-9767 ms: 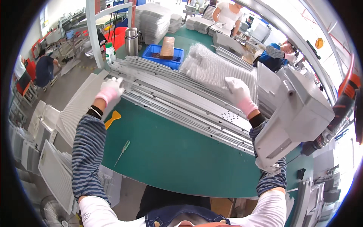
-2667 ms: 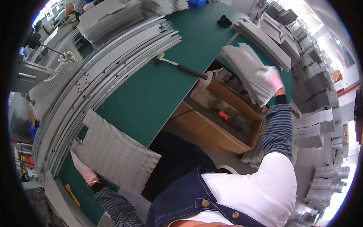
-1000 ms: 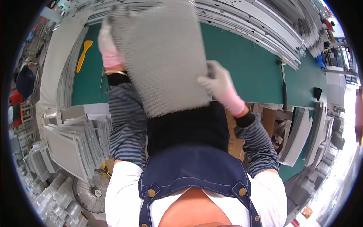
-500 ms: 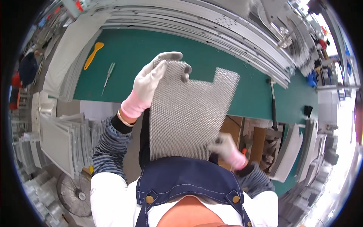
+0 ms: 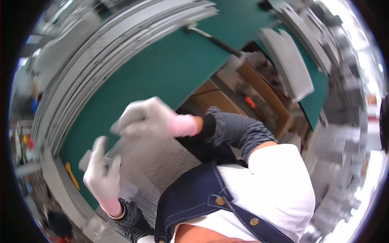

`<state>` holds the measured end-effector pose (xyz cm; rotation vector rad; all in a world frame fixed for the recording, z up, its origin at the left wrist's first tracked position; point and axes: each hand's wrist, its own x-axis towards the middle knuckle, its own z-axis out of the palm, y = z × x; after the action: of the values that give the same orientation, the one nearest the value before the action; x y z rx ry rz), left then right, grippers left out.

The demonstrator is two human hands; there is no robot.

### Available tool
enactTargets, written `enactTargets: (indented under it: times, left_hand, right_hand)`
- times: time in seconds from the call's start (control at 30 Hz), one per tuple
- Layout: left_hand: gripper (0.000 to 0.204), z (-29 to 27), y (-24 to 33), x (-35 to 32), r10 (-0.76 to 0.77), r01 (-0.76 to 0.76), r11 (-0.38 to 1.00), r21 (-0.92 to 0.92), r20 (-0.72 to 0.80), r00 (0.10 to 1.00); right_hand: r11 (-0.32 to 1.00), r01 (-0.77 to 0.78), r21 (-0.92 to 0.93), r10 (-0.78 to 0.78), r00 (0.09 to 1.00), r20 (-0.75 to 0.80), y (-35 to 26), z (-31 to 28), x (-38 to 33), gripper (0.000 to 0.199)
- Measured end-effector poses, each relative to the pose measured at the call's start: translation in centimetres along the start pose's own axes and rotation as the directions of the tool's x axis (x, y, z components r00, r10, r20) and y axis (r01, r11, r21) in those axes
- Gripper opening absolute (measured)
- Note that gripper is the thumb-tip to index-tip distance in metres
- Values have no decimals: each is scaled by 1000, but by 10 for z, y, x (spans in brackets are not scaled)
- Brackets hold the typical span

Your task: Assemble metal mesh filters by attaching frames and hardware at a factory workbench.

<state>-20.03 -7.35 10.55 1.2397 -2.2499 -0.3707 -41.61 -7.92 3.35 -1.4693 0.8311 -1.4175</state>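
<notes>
A silver expanded-metal mesh sheet (image 5: 164,162) slopes from my lap toward the bench, its lower edge against my dark blue apron (image 5: 186,192). My left hand (image 5: 101,176), in a white glove with a pink cuff, grips its far left part between thumb and fingers; a bit of mesh shows beyond the glove. My right hand (image 5: 148,119), gloved the same way, is bent over the sheet's upper edge with its fingers curled together. Motion blurs those fingertips, and the mesh under them is partly hidden.
A green bench top (image 5: 162,67) carries long stacked metal strips (image 5: 109,52), a hammer (image 5: 221,45) with a black handle and a yellow scraper (image 5: 72,176). Right of me are a cardboard box (image 5: 263,93), an orange-handled tool (image 5: 251,102) and a pale panel stack (image 5: 289,67).
My view has swung to the right, so the bench appears tilted. My right hand has come from the sheet's lower right side to its upper edge; my left hand keeps its hold.
</notes>
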Motion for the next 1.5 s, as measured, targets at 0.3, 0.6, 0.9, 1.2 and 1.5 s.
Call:
enactTargets:
  times: [0.3,0.6,0.9,1.2,1.5]
  left_hand:
    - [12,56,-23,45,-280,328,932,-153,268,922]
    - [13,72,-9,52,-245,285,955,-83,317,916]
    - [14,71,15,55,-387,406,914,10,325,863]
    - [15,74,12,59,-394,394,917,68,327,859]
    - [14,76,-2,55,-410,418,907,47,323,853]
  right_hand:
    - [564,-574,-594,228,800,-556,40,-200,-206,24]
    - [-80,-888,-452,210,428,-879,133,-392,-436,37]
    - [-189,-577,-795,690,498,-525,179,-408,-331,110]
    - [-273,-491,-827,772,401,-493,177,-404,-318,83]
    - [-223,-722,-655,748,304,-590,173,-381,-327,54]
